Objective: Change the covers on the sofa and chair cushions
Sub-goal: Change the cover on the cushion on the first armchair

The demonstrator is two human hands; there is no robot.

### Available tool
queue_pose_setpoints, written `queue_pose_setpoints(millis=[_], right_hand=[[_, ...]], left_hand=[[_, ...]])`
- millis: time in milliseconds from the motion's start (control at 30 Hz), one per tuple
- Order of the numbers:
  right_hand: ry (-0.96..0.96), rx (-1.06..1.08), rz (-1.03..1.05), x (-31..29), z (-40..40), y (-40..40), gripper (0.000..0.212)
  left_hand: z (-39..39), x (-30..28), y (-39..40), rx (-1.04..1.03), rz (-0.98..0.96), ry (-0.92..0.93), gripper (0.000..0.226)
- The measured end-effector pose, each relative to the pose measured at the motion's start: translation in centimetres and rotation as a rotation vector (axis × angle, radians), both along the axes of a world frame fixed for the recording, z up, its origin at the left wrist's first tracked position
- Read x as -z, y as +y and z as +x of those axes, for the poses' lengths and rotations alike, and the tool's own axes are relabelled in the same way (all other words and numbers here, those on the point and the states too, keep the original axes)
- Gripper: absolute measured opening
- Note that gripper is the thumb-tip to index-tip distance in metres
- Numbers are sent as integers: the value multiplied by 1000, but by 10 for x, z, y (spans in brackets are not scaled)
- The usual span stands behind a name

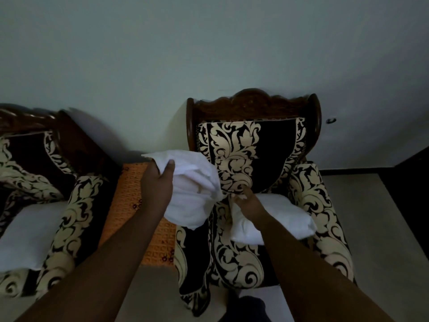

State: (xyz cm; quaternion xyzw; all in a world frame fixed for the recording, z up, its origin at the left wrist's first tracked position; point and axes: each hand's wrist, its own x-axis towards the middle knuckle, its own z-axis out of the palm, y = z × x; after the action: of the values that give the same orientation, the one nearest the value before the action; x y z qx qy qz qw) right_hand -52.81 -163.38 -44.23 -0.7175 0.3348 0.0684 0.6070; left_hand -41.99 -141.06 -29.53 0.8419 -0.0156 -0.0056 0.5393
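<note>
My left hand [160, 182] grips a bare white cushion [190, 194] by its upper left edge and holds it up in front of the chair's left arm. My right hand [246, 201] pinches the black and cream patterned cover [234, 173] just right of that cushion. A second bare white cushion [278, 219] lies on the seat of the armchair [253, 105], partly under my right forearm. The patterned cover also drapes the chair's back, arms and seat front.
The sofa [34, 145] at the left wears the same patterned cover, with a third white cushion [25, 235] on its seat. An orange patterned surface [130, 205] sits between sofa and chair. A pale wall stands behind, and pale floor [371, 228] lies to the right.
</note>
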Motion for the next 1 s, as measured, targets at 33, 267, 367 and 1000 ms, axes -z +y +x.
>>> queue_pose_setpoints(millis=[33, 267, 367, 1000], right_hand=[[-15, -4, 9, -4, -8, 12, 67], [-88, -54, 4, -8, -78, 116, 99], [-165, -186, -66, -11, -89, 160, 115], [-551, -802, -610, -136, -16, 456, 38]], left_hand=[[-6, 1, 8, 48, -1, 23, 32], [-88, 26, 107, 292, 42, 113, 29], [-119, 27, 153, 307, 15, 186, 51], [-177, -33, 467, -130, 352, 66, 36]])
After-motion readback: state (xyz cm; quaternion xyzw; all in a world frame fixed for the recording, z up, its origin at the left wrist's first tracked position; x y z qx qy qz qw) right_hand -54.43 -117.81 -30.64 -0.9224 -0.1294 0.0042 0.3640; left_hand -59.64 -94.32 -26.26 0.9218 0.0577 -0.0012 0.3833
